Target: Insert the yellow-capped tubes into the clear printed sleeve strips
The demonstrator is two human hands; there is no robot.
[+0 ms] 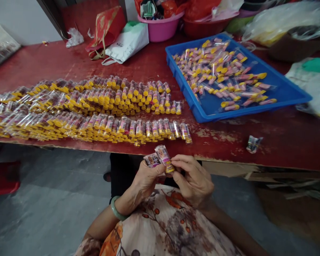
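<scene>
Below the table's front edge, my left hand [146,177] is closed around a stack of printed labels [152,160]. A small tube with a yellow end and a printed wrapper [164,158] lies over the labels, between both hands. My right hand [193,177] pinches the tube's right side with thumb and fingers. Long stacked rows of wrapped yellow-ended tubes [104,124] lie on the red table at the left. A blue tray [216,115] at the right holds many loose pink and yellow tubes [216,71] in clear plastic.
On the red table [218,138] a small printed packet [254,144] lies near the right front. Behind stand a pink basin [162,28], a white bag [129,41] and a red bag [106,26]. Plastic bags [288,21] sit at the back right; a red stool [5,181] is at the left.
</scene>
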